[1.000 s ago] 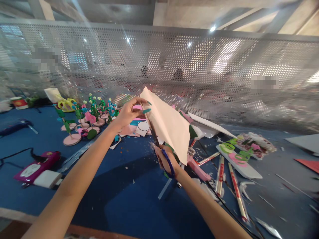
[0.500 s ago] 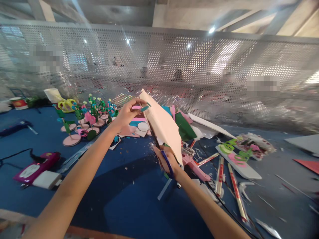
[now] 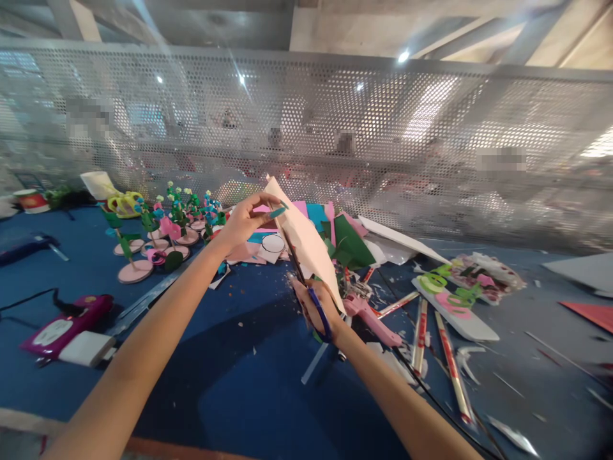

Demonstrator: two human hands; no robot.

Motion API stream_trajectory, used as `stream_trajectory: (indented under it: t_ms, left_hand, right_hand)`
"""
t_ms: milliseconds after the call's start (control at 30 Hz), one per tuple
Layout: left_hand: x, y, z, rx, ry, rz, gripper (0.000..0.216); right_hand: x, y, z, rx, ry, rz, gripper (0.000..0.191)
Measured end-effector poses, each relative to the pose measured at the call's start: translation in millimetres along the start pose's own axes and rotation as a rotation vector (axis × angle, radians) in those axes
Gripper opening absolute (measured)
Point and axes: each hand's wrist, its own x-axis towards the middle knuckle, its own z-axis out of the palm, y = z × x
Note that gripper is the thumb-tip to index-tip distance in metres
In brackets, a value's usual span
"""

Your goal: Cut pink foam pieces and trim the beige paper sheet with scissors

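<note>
A cream sheet of paper or thin foam (image 3: 309, 239) stands tilted in the air above the blue table. My left hand (image 3: 246, 220) pinches its upper left edge between thumb and fingers. My right hand (image 3: 318, 303) is closed around scissors with blue handles (image 3: 322, 316); their dark blades (image 3: 294, 255) point up and away along the sheet's left edge. Part of the blades is hidden by the sheet. Behind my hands lies a white piece with a drawn circle (image 3: 272, 244), among pink and blue sheets.
Small paper flowers on pink round bases (image 3: 136, 271) stand to the left. Nearer are a purple device (image 3: 67, 326) and a white adapter (image 3: 89, 347). A pink glue gun (image 3: 373, 319), red-and-white sticks (image 3: 453, 367) and scraps lie right. A perforated metal screen (image 3: 306, 128) rises behind.
The cream sheet has turned so that it shows narrower, and more of the green sheet behind it is visible. The scissor blades show more clearly beside its edge. Both hands keep their holds.
</note>
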Motion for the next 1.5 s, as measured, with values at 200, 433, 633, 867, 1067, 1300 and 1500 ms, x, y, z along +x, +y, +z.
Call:
stream_trajectory:
  t_ms: [200, 433, 633, 867, 1067, 1300, 1500]
  left_hand:
    - [-1, 2, 0, -0.018, -0.007, -0.014, 0.025]
    - [-4, 3, 3, -0.034, -0.087, -0.053, 0.025]
    - [-4, 3, 4, -0.066, -0.057, -0.060, 0.026]
    - [-4, 3, 3, -0.086, -0.072, -0.066, 0.025]
    - [-5, 5, 6, -0.103, -0.114, -0.083, 0.025]
    - [0, -12, -5, -0.030, 0.011, -0.069, 0.030]
    - [-1, -32, -28, 0.108, 0.044, -0.217, 0.029]
  right_hand:
    - [2, 3, 0, 0.049, -0.061, 0.026, 0.033]
    - [1, 6, 2, 0.077, -0.046, 0.008, 0.038]
    - [1, 5, 1, 0.066, -0.043, -0.012, 0.039]
    - [2, 8, -1, 0.008, 0.031, 0.049, 0.035]
    - [3, 9, -2, -0.011, 0.039, 0.042, 0.035]
    - [7, 3, -3, 0.086, -0.069, 0.090, 0.043]
    - [10, -3, -2, 0.122, -0.151, 0.369, 0.048]
